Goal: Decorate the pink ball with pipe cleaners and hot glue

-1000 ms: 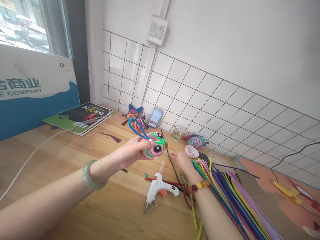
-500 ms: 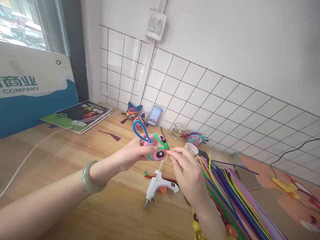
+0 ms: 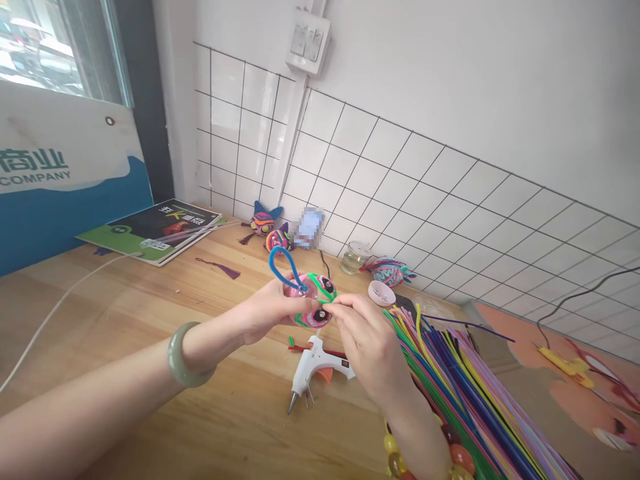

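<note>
My left hand [image 3: 265,310] is closed round a small figure made of pipe cleaners [image 3: 327,295], holding it above the table. The figure is pink and green, with two dark round eyes facing right. A bent blue pipe cleaner [image 3: 271,263] rises from its near end as a loop. At the figure's front, between the eyes, the fingertips of my right hand [image 3: 373,350] are pinched together against it. Whatever lies between those fingertips is hidden. Below both hands a white glue gun [image 3: 311,367] lies on the table, nozzle toward me.
A bundle of coloured pipe cleaners [image 3: 460,380] spreads at the right. Behind stand finished figures [image 3: 265,221], a phone [image 3: 309,225], a glass jar [image 3: 353,259] and a small pink bowl [image 3: 381,293]. Magazines [image 3: 170,230] and a purple tassel [image 3: 220,268] lie left. A wire grid [image 3: 377,157] backs the table.
My right fingertips have moved slightly left, closer in against the figure's front between the eyes. My left hand still holds the figure. The whole view has shifted a little.
</note>
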The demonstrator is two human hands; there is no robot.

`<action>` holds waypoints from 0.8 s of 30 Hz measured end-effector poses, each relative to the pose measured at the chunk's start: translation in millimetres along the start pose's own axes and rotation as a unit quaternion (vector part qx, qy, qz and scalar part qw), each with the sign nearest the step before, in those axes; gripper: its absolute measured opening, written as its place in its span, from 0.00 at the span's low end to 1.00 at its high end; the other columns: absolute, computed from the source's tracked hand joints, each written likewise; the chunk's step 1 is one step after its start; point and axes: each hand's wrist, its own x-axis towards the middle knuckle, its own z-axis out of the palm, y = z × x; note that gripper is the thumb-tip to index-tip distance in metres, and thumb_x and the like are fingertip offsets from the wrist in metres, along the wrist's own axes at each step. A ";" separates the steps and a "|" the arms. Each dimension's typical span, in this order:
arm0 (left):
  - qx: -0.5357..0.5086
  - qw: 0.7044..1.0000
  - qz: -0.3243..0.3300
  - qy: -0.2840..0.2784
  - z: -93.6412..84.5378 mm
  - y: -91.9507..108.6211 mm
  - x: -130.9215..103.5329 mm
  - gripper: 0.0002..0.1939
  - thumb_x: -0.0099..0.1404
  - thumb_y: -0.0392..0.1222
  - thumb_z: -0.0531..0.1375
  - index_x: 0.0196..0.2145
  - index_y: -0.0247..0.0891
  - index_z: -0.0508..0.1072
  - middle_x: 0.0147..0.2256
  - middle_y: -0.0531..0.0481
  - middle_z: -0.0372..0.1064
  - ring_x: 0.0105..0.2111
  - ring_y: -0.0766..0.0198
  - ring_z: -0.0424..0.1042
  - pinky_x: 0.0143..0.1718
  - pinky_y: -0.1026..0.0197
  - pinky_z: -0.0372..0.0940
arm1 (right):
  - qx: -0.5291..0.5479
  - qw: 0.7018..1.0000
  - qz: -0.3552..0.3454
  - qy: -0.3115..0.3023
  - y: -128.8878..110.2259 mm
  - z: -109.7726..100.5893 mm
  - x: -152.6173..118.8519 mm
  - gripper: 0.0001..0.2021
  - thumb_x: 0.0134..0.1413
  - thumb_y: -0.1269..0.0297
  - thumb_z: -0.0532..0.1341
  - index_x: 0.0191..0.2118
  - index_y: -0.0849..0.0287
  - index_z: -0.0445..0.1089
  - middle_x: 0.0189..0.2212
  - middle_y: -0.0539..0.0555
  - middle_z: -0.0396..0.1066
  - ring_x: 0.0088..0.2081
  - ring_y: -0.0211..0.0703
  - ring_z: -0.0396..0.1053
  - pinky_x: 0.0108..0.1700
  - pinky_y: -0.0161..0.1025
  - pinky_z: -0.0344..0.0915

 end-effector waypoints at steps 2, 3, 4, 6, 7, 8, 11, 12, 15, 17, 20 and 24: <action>0.003 1.000 0.004 0.002 1.4 -0.5 -0.4 0.15 0.53 0.42 0.66 0.39 0.41 0.74 0.34 0.52 0.72 0.35 0.64 0.71 0.36 0.62 0.64 | 0.007 1.000 0.009 0.005 0.5 0.9 -0.9 0.13 0.61 0.75 0.52 0.43 0.56 0.70 0.37 0.56 0.70 0.39 0.43 0.69 0.41 0.42 0.68; 0.004 1.000 0.005 0.000 1.8 -0.7 -0.5 0.15 0.53 0.42 0.65 0.40 0.41 0.73 0.35 0.52 0.72 0.35 0.63 0.71 0.36 0.62 0.64 | 0.012 1.000 0.015 0.009 0.7 1.0 -1.6 0.11 0.61 0.74 0.52 0.43 0.56 0.70 0.37 0.55 0.71 0.39 0.43 0.69 0.42 0.42 0.68; 0.004 1.000 0.004 -0.004 2.0 -0.8 -0.4 0.15 0.53 0.42 0.65 0.40 0.41 0.73 0.35 0.52 0.71 0.35 0.63 0.71 0.36 0.62 0.64 | 0.015 1.000 0.021 0.016 0.9 0.9 -2.2 0.10 0.62 0.73 0.53 0.42 0.56 0.70 0.36 0.55 0.71 0.39 0.43 0.69 0.42 0.42 0.68; 0.002 1.000 0.004 -0.006 2.1 -1.1 0.0 0.14 0.53 0.43 0.65 0.39 0.40 0.73 0.35 0.51 0.71 0.34 0.63 0.70 0.36 0.62 0.64 | 0.017 0.999 0.032 0.033 0.6 0.0 -3.5 0.08 0.61 0.73 0.54 0.40 0.57 0.70 0.36 0.55 0.72 0.39 0.42 0.70 0.43 0.42 0.68; 0.001 1.000 0.004 -0.005 2.0 -1.1 0.1 0.14 0.53 0.43 0.65 0.38 0.40 0.73 0.34 0.51 0.71 0.34 0.64 0.70 0.35 0.63 0.64 | 0.016 0.998 0.038 0.041 0.2 -0.6 -4.0 0.08 0.61 0.73 0.55 0.39 0.57 0.70 0.35 0.55 0.72 0.40 0.42 0.70 0.43 0.41 0.69; 0.001 1.000 0.005 -0.004 1.9 -1.0 0.2 0.13 0.53 0.43 0.65 0.38 0.39 0.73 0.34 0.52 0.70 0.34 0.64 0.70 0.35 0.63 0.64 | 0.015 0.998 0.044 0.047 -0.6 -1.2 -4.5 0.08 0.60 0.73 0.55 0.38 0.57 0.70 0.35 0.55 0.72 0.40 0.42 0.70 0.43 0.41 0.69; 0.004 1.000 0.009 -0.006 2.5 0.1 -0.4 0.13 0.54 0.43 0.64 0.38 0.40 0.73 0.34 0.52 0.70 0.35 0.65 0.69 0.36 0.63 0.64 | 0.011 0.995 0.069 0.070 -4.5 -1.8 -5.3 0.07 0.60 0.73 0.55 0.37 0.57 0.71 0.34 0.55 0.73 0.38 0.42 0.71 0.42 0.41 0.69; 0.005 1.000 0.010 -0.007 2.9 0.5 -0.9 0.13 0.55 0.43 0.64 0.39 0.40 0.72 0.35 0.52 0.70 0.35 0.64 0.69 0.37 0.63 0.64 | 0.010 0.994 0.079 0.078 -6.4 -1.5 -5.5 0.07 0.60 0.72 0.55 0.37 0.57 0.71 0.33 0.55 0.73 0.37 0.42 0.71 0.42 0.42 0.69; 0.006 1.000 0.014 -0.002 4.1 1.1 -2.2 0.15 0.54 0.45 0.65 0.39 0.39 0.72 0.37 0.50 0.71 0.38 0.61 0.70 0.39 0.61 0.65 | 0.000 0.990 0.103 0.100 -12.8 1.2 -6.2 0.07 0.59 0.72 0.56 0.35 0.57 0.70 0.31 0.54 0.73 0.35 0.42 0.71 0.43 0.43 0.69; 0.004 1.000 0.016 0.012 4.7 0.3 -2.4 0.18 0.52 0.46 0.66 0.40 0.39 0.71 0.38 0.49 0.72 0.39 0.59 0.71 0.40 0.59 0.65 | -0.010 0.988 0.115 0.107 -16.8 3.7 -6.7 0.07 0.58 0.72 0.56 0.35 0.57 0.70 0.30 0.54 0.73 0.33 0.42 0.71 0.40 0.42 0.69; 0.001 0.999 0.030 0.036 5.5 -1.5 -1.6 0.22 0.51 0.45 0.66 0.44 0.40 0.69 0.40 0.48 0.72 0.41 0.57 0.71 0.41 0.57 0.66 | -0.017 0.985 0.135 0.107 -21.0 6.5 -6.9 0.06 0.57 0.71 0.56 0.34 0.57 0.70 0.29 0.54 0.73 0.31 0.42 0.71 0.33 0.39 0.68; 0.008 0.996 0.068 0.053 7.1 -2.2 -0.7 0.25 0.49 0.42 0.68 0.45 0.40 0.67 0.40 0.49 0.71 0.42 0.58 0.71 0.43 0.57 0.66 | -0.022 0.981 0.161 0.108 -24.0 7.7 -5.8 0.06 0.56 0.71 0.57 0.32 0.57 0.71 0.27 0.53 0.74 0.28 0.41 0.71 0.31 0.38 0.68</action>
